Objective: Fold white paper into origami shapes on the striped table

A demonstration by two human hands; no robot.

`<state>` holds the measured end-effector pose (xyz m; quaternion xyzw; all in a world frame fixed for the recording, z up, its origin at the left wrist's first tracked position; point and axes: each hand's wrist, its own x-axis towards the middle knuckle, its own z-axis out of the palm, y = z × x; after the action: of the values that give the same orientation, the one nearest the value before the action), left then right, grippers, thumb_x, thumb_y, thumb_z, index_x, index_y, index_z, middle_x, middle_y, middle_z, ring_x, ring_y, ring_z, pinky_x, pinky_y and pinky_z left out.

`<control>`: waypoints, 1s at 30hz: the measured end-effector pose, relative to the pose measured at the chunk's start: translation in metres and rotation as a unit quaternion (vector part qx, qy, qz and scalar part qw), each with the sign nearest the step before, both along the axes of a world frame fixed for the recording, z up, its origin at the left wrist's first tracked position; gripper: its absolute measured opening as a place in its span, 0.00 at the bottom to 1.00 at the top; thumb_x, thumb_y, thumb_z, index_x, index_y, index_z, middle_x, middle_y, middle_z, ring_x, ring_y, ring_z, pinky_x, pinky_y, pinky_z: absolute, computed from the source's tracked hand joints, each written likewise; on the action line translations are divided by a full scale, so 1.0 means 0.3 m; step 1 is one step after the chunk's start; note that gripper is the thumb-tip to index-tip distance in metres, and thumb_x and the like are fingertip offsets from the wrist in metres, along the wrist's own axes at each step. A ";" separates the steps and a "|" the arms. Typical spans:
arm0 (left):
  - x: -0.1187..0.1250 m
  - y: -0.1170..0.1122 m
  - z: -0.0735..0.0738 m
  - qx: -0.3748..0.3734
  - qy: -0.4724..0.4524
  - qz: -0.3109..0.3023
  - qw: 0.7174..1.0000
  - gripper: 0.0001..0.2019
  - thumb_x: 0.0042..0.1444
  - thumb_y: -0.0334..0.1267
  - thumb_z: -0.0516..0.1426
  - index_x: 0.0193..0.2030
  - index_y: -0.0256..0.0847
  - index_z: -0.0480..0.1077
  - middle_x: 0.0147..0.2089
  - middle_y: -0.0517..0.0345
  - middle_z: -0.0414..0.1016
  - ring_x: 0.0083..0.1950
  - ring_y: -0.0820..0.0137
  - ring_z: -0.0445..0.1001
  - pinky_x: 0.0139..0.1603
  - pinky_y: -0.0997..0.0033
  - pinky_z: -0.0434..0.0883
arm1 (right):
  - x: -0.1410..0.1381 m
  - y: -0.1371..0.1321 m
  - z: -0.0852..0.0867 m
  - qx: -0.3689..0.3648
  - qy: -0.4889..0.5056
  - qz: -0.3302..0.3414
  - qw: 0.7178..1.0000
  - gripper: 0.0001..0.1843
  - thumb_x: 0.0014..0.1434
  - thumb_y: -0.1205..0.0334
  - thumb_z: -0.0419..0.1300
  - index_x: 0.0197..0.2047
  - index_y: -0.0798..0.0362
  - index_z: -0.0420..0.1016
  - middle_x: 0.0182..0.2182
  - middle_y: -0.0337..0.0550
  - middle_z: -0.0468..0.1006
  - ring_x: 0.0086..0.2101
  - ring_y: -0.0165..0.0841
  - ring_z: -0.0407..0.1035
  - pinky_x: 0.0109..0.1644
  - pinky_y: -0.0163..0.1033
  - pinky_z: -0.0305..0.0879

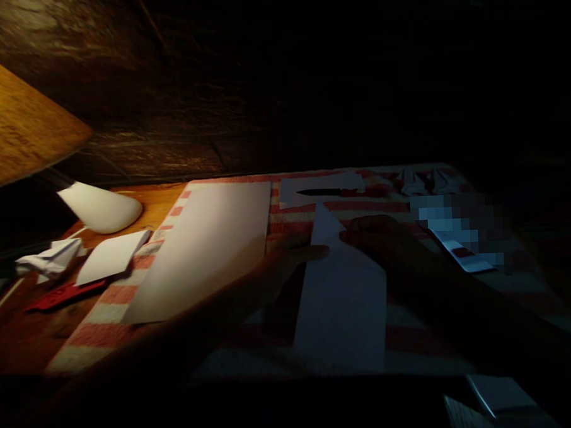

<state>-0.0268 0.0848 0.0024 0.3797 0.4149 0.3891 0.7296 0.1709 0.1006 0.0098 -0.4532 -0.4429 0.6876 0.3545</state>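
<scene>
- The pointed white paper [343,300] stands at lower centre of the frame, its tip up, between both hands.
- The left hand [294,254] has its fingers clamped on the paper's left edge, thumb on top; the right hand [376,232], dimly lit, seems to pinch its slanted right edge.
- The step in hand looks like folding; the next move likely calls for steady holding and edges lined up before pressing a crease.
- Just above the tip, a knife [322,192] lies on a small sheet [291,183].
- Left of centre, a large sheet [215,242] covers part of the striped cloth [290,220].
</scene>
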 end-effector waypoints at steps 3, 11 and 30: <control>0.000 -0.001 -0.013 0.056 0.042 -0.016 0.997 0.09 0.44 0.35 0.69 0.33 0.37 0.80 0.33 0.53 0.82 0.32 0.66 0.77 0.36 0.68 0.71 | 0.000 0.003 -0.006 0.021 -0.024 0.011 0.999 0.15 0.52 0.55 0.71 0.25 0.53 0.72 0.17 0.32 0.68 0.17 0.24 0.59 0.20 0.32 0.50; 0.006 -0.007 -0.028 0.054 0.040 -0.005 0.998 0.13 0.44 0.37 0.70 0.37 0.37 0.80 0.36 0.52 0.82 0.35 0.65 0.78 0.38 0.67 0.72 | -0.007 -0.002 -0.007 0.092 -0.030 0.014 0.995 0.17 0.55 0.51 0.69 0.26 0.52 0.69 0.18 0.30 0.65 0.18 0.24 0.56 0.20 0.32 0.49; -0.008 0.054 0.038 0.138 -0.019 0.214 0.967 0.12 0.50 0.43 0.68 0.26 0.36 0.75 0.25 0.59 0.74 0.25 0.75 0.71 0.26 0.76 0.67 | -0.027 -0.019 0.006 0.125 -0.067 0.058 0.988 0.19 0.58 0.51 0.67 0.25 0.54 0.69 0.20 0.34 0.67 0.20 0.25 0.59 0.23 0.33 0.53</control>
<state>-0.0294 0.1009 0.0136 0.3719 0.4146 0.5970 0.5774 0.1629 0.0949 0.0117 -0.4236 -0.5738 0.6143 0.3376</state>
